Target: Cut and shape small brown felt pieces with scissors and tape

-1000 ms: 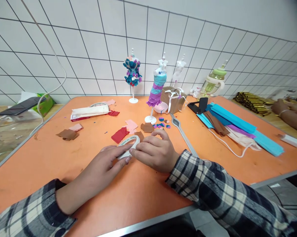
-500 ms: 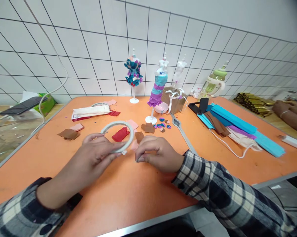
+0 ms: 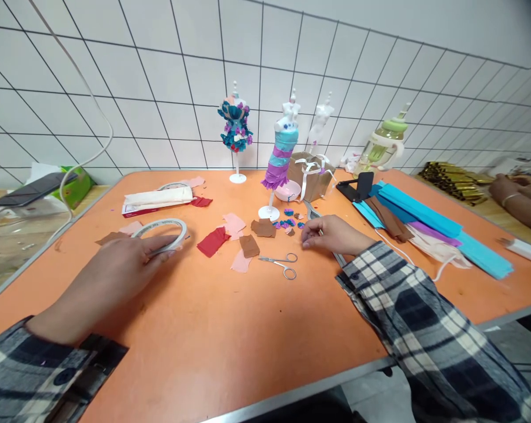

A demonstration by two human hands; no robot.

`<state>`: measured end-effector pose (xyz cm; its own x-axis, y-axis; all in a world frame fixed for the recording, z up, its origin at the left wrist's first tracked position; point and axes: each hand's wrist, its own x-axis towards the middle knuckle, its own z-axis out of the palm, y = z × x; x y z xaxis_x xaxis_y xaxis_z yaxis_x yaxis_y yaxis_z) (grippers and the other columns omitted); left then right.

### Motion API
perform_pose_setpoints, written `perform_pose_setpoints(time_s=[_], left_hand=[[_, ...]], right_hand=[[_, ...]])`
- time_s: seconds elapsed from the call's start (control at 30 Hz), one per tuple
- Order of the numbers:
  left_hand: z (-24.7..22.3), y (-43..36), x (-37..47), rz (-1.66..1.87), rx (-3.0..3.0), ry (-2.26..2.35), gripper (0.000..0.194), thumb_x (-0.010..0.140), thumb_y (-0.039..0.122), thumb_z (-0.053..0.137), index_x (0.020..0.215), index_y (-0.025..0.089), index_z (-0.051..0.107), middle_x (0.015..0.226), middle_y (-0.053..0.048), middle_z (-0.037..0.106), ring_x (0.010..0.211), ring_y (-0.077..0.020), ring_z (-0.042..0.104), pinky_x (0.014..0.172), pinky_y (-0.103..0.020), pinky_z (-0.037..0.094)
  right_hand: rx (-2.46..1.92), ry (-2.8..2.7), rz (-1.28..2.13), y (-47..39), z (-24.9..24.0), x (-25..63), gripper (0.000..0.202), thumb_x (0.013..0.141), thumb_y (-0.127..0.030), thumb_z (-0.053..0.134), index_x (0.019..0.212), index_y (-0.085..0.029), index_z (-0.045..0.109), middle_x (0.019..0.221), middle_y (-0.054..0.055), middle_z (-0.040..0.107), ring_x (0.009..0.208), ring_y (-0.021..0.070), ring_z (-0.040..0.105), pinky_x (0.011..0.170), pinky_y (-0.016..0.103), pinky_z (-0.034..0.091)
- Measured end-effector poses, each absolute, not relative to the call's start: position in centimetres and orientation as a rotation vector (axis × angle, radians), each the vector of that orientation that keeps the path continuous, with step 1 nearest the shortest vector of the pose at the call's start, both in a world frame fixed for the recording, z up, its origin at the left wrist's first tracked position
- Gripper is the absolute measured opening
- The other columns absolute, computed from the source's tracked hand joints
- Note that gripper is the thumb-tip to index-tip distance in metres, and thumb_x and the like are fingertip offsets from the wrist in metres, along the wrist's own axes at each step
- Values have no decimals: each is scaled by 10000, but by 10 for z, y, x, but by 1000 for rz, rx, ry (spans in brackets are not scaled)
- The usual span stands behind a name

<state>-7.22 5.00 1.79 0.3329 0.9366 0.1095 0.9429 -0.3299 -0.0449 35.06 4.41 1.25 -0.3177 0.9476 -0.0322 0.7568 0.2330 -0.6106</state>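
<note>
My left hand (image 3: 122,264) grips a roll of white tape (image 3: 182,229) by its near side, tilted low over the left of the table. My right hand (image 3: 333,235) is closed, thumb and fingertips pinched together; anything between them is too small to make out. Just left of it lie small purple and blue paper pieces (image 3: 287,224). Small scissors (image 3: 277,261) rest on the table between my hands. Around them are a red paper piece (image 3: 213,241), brown paper pieces (image 3: 249,246) and pink ones (image 3: 234,225). A mini dress form (image 3: 280,147) wrapped in blue and purple paper stands behind.
Two more dress forms (image 3: 236,126) (image 3: 320,122) stand by the tiled wall, near a brown box (image 3: 316,179) and a green-lidded bottle (image 3: 386,144). Folded crepe paper (image 3: 419,205) lies at the right, a cream-coloured pack (image 3: 159,198) at the left. Another person's hands (image 3: 518,191) are at far right.
My left hand has moved left with the tape roll. My right hand has shifted right and away from me, towards the small paper pieces, uncovering the scissors on the table.
</note>
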Motion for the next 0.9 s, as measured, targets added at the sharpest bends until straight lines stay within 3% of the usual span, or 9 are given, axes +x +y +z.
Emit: perform_pose_setpoints(time_s=[0.2, 0.4, 0.53, 0.73, 0.9], left_hand=[[11, 50, -73, -27, -2516, -1896, 519, 975, 548, 318, 1423, 381, 518, 1209, -41, 732, 951, -313, 684, 691, -342, 459], [15, 48, -68, 34, -2541, -1945, 530, 959, 555, 330, 1402, 358, 545, 1149, -54, 748, 907, -310, 693, 663, -344, 473], [17, 46, -64, 6, -2615, -1880, 473, 921, 484, 401, 1275, 296, 651, 1198, -60, 733, 976, -301, 682, 684, -331, 478], [21, 42, -58, -34, -2647, -1879, 506, 942, 538, 402, 1328, 267, 589, 1032, -72, 749, 859, -291, 678, 622, -321, 452], [22, 40, -53, -86, -2644, -1866, 480, 939, 549, 419, 1251, 257, 638, 1033, -74, 744, 878, -286, 680, 634, -319, 467]], right_hand=[[-1721, -2384, 557, 46, 12, 355, 111, 810, -203, 669, 829, -222, 777, 923, 20, 760, 852, 185, 666, 755, 281, 468], [-1837, -2355, 458, 41, 16, 353, 110, 835, -224, 644, 906, -227, 727, 846, 2, 738, 783, 172, 646, 649, 267, 413], [-1890, -2331, 475, 41, 15, 355, 225, 824, -230, 682, 1050, -219, 680, 836, 3, 718, 785, 174, 644, 649, 264, 403], [-1953, -2228, 506, 41, 11, 358, 444, 790, -256, 736, 1213, -215, 605, 901, 20, 716, 795, 186, 649, 667, 274, 430], [-1847, -2184, 450, 42, 10, 359, 220, 869, -283, 640, 1071, -226, 705, 955, 33, 739, 837, 186, 652, 707, 289, 439]])
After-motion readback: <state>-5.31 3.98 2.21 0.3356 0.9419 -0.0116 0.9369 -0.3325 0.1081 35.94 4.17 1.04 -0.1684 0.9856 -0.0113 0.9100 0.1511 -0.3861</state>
